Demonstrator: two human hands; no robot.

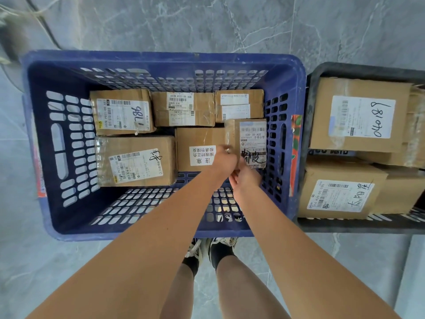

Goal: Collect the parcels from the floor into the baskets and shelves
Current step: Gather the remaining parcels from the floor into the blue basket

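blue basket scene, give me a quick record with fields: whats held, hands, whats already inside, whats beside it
held: small parcel, over the right side of the blue basket
left hand: fingers grip the parcel's left edge
right hand: holds its near edge from below
inside: several taped cardboard boxes with labels, one marked 186, one with a white caution sticker
beside: dark basket on the right, holding larger boxes, one marked 040189
floor: grey marbled tile
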